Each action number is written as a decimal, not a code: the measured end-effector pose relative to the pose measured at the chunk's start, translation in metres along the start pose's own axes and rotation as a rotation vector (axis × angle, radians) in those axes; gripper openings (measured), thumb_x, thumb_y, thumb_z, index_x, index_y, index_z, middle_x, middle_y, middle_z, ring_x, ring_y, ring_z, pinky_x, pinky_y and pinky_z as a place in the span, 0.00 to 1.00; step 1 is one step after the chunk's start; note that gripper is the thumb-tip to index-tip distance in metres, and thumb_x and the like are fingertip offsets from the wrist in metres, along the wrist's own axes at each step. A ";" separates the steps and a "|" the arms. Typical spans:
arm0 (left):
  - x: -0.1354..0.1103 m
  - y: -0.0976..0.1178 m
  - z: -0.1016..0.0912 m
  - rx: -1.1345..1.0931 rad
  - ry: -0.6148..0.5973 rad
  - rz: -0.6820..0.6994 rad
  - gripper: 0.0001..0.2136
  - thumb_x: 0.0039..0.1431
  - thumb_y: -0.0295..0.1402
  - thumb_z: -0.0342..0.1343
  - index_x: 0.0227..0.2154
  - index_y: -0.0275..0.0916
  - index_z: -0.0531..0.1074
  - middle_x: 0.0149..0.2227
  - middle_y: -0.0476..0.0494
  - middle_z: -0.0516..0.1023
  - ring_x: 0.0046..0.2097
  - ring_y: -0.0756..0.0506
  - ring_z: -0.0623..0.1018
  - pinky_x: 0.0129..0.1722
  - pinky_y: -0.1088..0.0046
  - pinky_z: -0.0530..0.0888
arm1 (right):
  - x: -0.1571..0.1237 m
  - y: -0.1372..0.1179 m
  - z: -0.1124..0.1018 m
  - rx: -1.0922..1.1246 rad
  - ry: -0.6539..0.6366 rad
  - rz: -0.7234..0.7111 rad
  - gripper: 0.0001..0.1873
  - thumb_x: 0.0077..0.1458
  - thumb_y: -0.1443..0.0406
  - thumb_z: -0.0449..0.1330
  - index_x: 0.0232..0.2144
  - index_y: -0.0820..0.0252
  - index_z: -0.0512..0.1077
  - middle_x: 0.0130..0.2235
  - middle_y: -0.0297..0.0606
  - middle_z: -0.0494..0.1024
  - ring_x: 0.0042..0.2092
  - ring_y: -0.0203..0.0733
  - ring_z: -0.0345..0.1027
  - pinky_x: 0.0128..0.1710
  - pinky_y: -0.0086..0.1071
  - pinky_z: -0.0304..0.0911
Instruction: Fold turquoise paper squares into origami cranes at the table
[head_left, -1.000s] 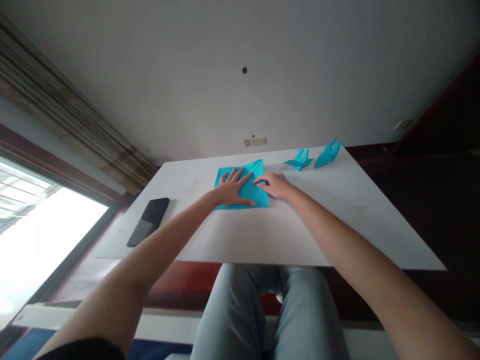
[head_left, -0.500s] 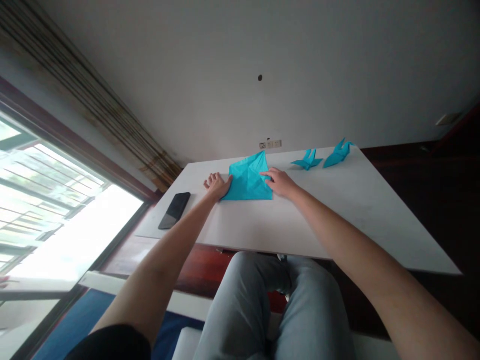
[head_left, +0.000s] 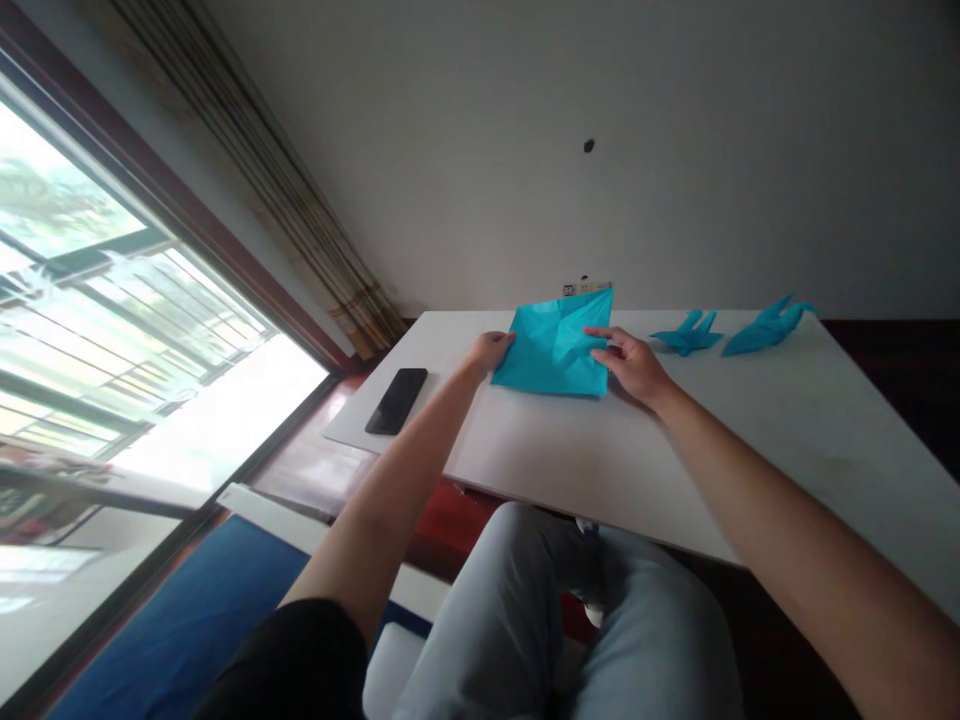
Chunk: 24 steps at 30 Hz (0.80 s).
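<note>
A creased turquoise sheet of paper [head_left: 556,345] stands tilted up from the white table [head_left: 570,450], its far edge raised. My left hand [head_left: 491,350] grips the sheet's left edge with curled fingers. My right hand [head_left: 631,362] pinches the right edge, thumb and fingers closed on the paper. Both hands hold the sheet between them near the table's far side.
Two folded turquoise paper figures [head_left: 686,338] [head_left: 765,326] lie at the table's far right. A black phone [head_left: 397,400] lies at the left edge. A window and curtain [head_left: 247,190] fill the left. My knees [head_left: 577,610] are under the table's near edge.
My left hand slid off the flat sheet to its left edge. Both hands lifted the far side of the paper upright. The view swung leftwards.
</note>
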<state>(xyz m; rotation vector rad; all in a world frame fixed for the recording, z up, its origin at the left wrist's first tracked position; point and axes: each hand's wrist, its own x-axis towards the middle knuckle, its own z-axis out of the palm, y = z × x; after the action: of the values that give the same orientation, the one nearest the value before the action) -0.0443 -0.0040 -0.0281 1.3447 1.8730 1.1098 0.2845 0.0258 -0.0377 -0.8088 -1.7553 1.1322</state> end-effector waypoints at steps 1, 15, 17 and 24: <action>0.001 0.000 -0.003 0.031 0.016 -0.011 0.22 0.76 0.52 0.65 0.33 0.38 0.79 0.35 0.40 0.86 0.48 0.37 0.85 0.52 0.62 0.79 | -0.001 -0.001 0.001 0.008 0.002 0.020 0.35 0.59 0.51 0.72 0.66 0.58 0.86 0.27 0.24 0.67 0.30 0.39 0.57 0.34 0.36 0.56; 0.051 -0.036 -0.178 0.557 0.288 -0.152 0.21 0.78 0.45 0.55 0.51 0.35 0.87 0.51 0.28 0.91 0.58 0.28 0.87 0.60 0.52 0.83 | 0.000 0.006 -0.002 0.125 0.073 0.190 0.27 0.50 0.53 0.80 0.53 0.49 0.90 0.46 0.39 0.81 0.30 0.34 0.57 0.27 0.33 0.51; 0.053 -0.045 -0.185 0.651 0.307 -0.200 0.27 0.75 0.49 0.59 0.63 0.34 0.84 0.66 0.18 0.85 0.69 0.21 0.83 0.70 0.39 0.77 | -0.001 0.005 -0.003 0.123 0.071 0.186 0.26 0.51 0.52 0.80 0.52 0.50 0.90 0.45 0.39 0.80 0.30 0.34 0.56 0.28 0.34 0.51; 0.069 -0.063 -0.120 0.780 0.087 -0.137 0.47 0.76 0.63 0.47 0.87 0.39 0.63 0.89 0.25 0.60 0.89 0.21 0.60 0.87 0.33 0.56 | -0.003 0.001 -0.004 0.055 0.034 0.181 0.24 0.54 0.48 0.80 0.50 0.50 0.89 0.40 0.38 0.80 0.35 0.40 0.63 0.34 0.36 0.60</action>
<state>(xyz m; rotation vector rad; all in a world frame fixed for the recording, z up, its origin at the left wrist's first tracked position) -0.1949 0.0162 -0.0227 1.5290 2.5540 0.3574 0.2893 0.0246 -0.0389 -0.9629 -1.6409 1.2720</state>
